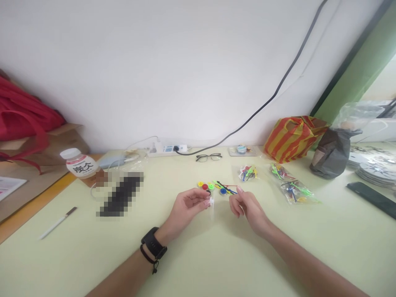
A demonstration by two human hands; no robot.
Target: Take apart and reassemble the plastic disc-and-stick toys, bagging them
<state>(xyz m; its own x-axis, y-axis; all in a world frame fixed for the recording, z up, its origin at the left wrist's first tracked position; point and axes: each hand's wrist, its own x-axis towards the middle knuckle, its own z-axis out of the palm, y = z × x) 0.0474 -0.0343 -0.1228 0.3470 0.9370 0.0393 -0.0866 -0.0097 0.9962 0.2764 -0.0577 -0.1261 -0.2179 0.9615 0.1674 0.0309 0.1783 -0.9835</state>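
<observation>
My left hand [188, 205], with a black watch on the wrist, pinches a small clear plastic piece [212, 201] between thumb and fingertips. My right hand [247, 206] hovers just right of it, fingers loosely curled, index finger pointing at a cluster of small colourful plastic parts [215, 187] lying on the pale green table [198, 255]: red, yellow, green and blue discs with thin sticks. The right hand holds nothing I can see.
Clear bags of similar colourful parts [247, 173] [293, 187] lie to the right. A drink bottle [81, 165], a pen [57, 223], glasses [208, 157], a power strip [167, 149], a striped bag [292, 138], a dark bag [332, 152] and a phone [371, 198] surround the work area.
</observation>
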